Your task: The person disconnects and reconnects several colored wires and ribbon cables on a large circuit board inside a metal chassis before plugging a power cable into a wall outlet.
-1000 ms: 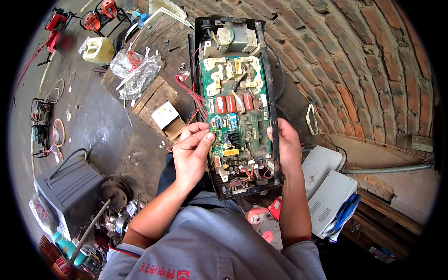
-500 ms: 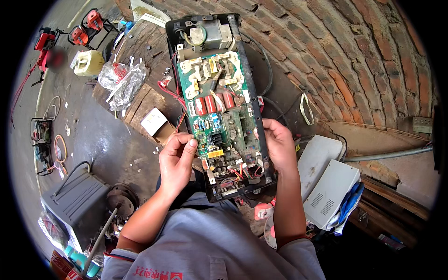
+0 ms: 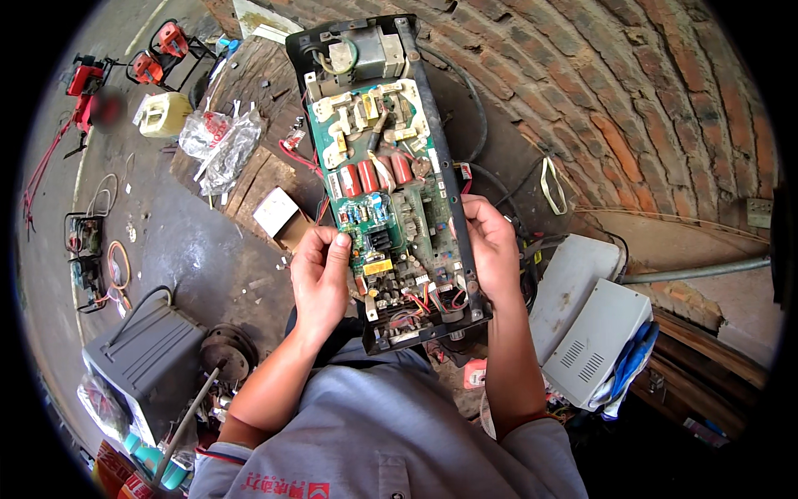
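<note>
Brick wall (image 3: 632,108) curves across the far side, grey concrete floor (image 3: 174,249) to my left. Biggest thing in hand is the opened black machine chassis (image 3: 436,150) with its green circuit board (image 3: 391,208) exposed; it runs from my lap up toward the wall and I hold it at its near end. White casing panels (image 3: 594,333) lie just right of it, a grey box (image 3: 150,366) sits lower left, a wooden board (image 3: 249,166) with clear plastic bags (image 3: 220,141) on it upper left. My right hand (image 3: 490,245) is clamped on the chassis's right rail, fingers wrapped round the edge. My left hand (image 3: 320,274) is closed on the left edge of the board, fingertips (image 3: 339,243) touching it near the small blue parts. Row of red capacitors (image 3: 374,175) mid-board, red and white wires (image 3: 424,301) bunched at the near end. Judging by this, I'm at the inspect/steady stage, unit held up for a look, nothing being unscrewed. Next move likely calls for keeping the right-hand clamp firm and freeing the left to probe or pull at the near-end wiring, without snagging the leads.
</note>
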### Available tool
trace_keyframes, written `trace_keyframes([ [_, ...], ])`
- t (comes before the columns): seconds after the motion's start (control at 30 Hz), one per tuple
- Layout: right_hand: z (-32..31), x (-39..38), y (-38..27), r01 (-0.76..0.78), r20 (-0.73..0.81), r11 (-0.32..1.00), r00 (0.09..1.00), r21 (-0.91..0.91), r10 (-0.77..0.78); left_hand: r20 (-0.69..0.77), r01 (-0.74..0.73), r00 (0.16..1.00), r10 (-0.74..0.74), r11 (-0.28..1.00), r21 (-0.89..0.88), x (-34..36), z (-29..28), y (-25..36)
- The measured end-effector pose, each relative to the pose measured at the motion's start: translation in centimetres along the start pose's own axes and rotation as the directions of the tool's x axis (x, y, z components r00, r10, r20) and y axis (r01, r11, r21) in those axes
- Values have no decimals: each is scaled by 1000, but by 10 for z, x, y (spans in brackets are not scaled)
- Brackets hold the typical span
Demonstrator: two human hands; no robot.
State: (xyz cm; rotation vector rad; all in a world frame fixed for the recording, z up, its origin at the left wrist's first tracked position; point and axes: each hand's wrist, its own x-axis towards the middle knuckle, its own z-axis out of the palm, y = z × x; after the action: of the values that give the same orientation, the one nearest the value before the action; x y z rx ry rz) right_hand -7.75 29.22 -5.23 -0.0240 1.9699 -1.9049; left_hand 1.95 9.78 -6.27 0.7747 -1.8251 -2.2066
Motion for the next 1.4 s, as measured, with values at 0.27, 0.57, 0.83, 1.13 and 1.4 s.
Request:
trace_keyframes([
  [0.27, 0, 2, 5, 1, -33, 999, 999, -44, -3, -9, -24, 1000, 25, 999, 26, 0, 1, -1],
  [0.57, 2, 4, -3, -169, -37, 985, 985, -25, 168, -35, -30, 999, 33, 998, 63, 2, 3, -1],
  [0.83, 4, 3, 3, -117, -47, 990, 992, 74, 121, -24, -42, 999, 43, 998, 42, 1, 6, 2],
  [1.13, 4, 4, 9, -102, -61, 992, 992, 76, 107, -37, -21, 999, 21, 1000, 17, 1, 5, -2],
  [1.4, 6, 7, 7, -87, -60, 996, 994, 33, 89, -56, -61, 996, 68, 991, 117, 3, 2, -7],
])
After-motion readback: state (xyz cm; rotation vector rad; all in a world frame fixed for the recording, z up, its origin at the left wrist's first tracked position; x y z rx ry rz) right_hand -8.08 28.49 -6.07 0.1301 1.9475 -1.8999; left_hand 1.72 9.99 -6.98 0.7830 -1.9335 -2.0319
